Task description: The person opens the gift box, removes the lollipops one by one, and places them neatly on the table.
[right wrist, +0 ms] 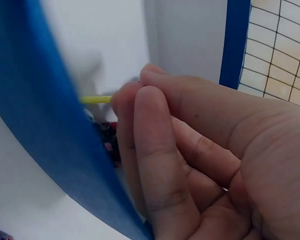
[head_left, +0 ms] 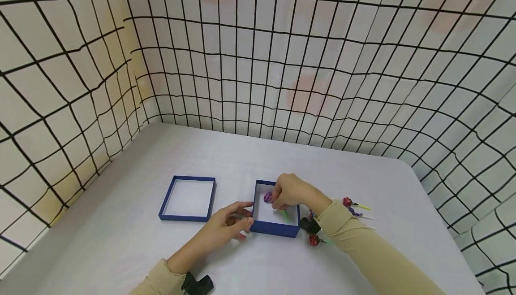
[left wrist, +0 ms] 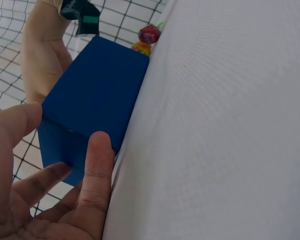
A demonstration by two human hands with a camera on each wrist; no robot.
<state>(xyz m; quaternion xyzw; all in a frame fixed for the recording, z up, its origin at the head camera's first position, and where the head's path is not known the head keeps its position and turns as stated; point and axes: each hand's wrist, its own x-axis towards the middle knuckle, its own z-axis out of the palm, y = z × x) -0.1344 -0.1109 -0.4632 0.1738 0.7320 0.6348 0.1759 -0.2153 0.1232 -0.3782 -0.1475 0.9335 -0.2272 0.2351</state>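
A blue-walled box (head_left: 275, 229) with a white inside stands on the table. My left hand (head_left: 225, 224) rests against its left side and near-left corner, fingers mostly straight; the left wrist view shows fingertips touching the blue wall (left wrist: 97, 85). My right hand (head_left: 296, 192) reaches into the box, thumb and fingers pinching a lollipop. A purple wrapped lollipop head (head_left: 268, 197) shows left of the fingers, and a green stick (head_left: 285, 215) below them. In the right wrist view a yellow-green stick (right wrist: 96, 99) pokes out past the fingertips, with a dark red wrapper (right wrist: 110, 140) under it, partly hidden.
A blue-rimmed lid (head_left: 187, 218) lies to the left. Right of the box are several lollipops: a red one (head_left: 347, 201), a purple one (head_left: 353, 212) and another red one (head_left: 314, 240), some partly behind my right forearm. Black-gridded white walls (head_left: 258, 62) surround the table.
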